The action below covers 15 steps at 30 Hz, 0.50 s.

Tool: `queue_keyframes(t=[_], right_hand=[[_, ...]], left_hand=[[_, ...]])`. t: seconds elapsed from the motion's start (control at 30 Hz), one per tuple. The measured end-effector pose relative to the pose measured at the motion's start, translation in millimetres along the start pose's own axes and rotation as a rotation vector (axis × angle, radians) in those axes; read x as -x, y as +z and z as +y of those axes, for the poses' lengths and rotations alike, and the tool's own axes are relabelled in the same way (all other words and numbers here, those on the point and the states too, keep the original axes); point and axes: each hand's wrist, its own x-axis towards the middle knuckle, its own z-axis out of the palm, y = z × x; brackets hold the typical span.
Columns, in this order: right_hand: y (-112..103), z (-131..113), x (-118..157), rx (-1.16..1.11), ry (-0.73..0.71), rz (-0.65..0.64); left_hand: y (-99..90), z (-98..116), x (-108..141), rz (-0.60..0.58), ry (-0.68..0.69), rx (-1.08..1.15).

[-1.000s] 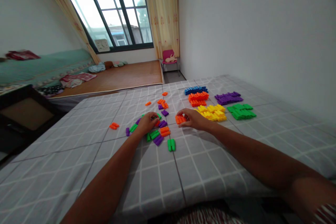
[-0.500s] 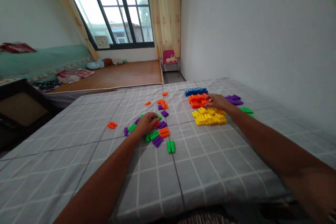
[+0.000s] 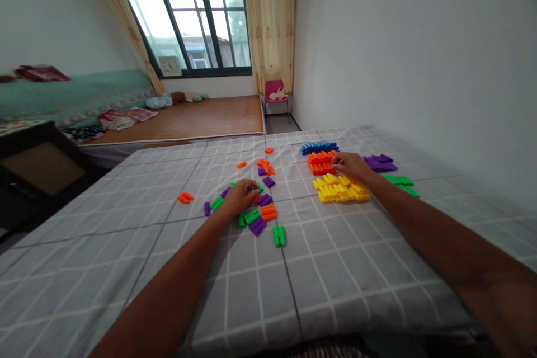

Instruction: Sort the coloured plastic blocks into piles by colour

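Small plastic pieces, each like paired tubes, lie on the checked cloth. My left hand (image 3: 242, 196) is low over a loose mix of them, its fingers curled beside an orange piece (image 3: 255, 199). Around it are green pieces (image 3: 252, 216), purple pieces (image 3: 257, 226) and another orange piece (image 3: 268, 212). My right hand (image 3: 350, 164) has its fingertips pinched at the right end of the orange rows (image 3: 321, 162). What either hand holds, if anything, is hidden. Yellow rows (image 3: 339, 188) lie nearer me, blue rows (image 3: 319, 148) farther off.
Purple pieces (image 3: 380, 163) and green pieces (image 3: 400, 182) are grouped right of my right hand. Single orange pieces (image 3: 185, 197) lie off to the left. The grey checked cloth (image 3: 335, 268) covers the surface. A white wall (image 3: 411, 39) runs along the right side.
The view has turned slightly left, so everything sits a little farther right. My right fingers have drawn slightly closer together by the orange rows. My left hand stays over the mixed pieces.
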Motion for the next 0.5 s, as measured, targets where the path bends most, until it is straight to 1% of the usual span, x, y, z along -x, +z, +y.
queue_keyframes(t=[0.07,0.13,0.17,0.23,0.3,0.37,0.43,0.5], right_hand=[[-6.6,-15.1,-2.8,0.015,-0.019,0.059],[-11.1,-39.8,-8.4,-0.010,-0.089,0.084],[-11.1,-55.5,-12.2,-0.037,-0.146,0.068],[-4.2,-91.1,-21.3,-0.095,-0.278,-0.012],[12.5,-127.4,-32.1,-0.119,-0.370,-0.088],[35.8,-158.8,-43.5,-0.108,-0.410,-0.127],[59.8,-181.3,-53.8,-0.078,-0.413,-0.148],[77.6,-193.3,-61.7,-0.043,-0.409,-0.181]], left_hand=[[0.4,0.0,0.3,0.000,-0.002,0.004],[1.4,-0.7,-0.1,0.010,0.005,-0.003],[1.9,-1.1,-0.5,0.012,0.008,-0.009],[2.9,-1.5,-1.1,0.009,0.008,-0.015],[3.3,-0.9,-0.9,0.006,0.008,-0.021],[2.8,1.0,0.7,0.017,0.020,-0.031],[1.4,3.7,3.0,0.025,0.041,-0.045],[-0.4,6.4,5.2,0.018,0.054,-0.061]])
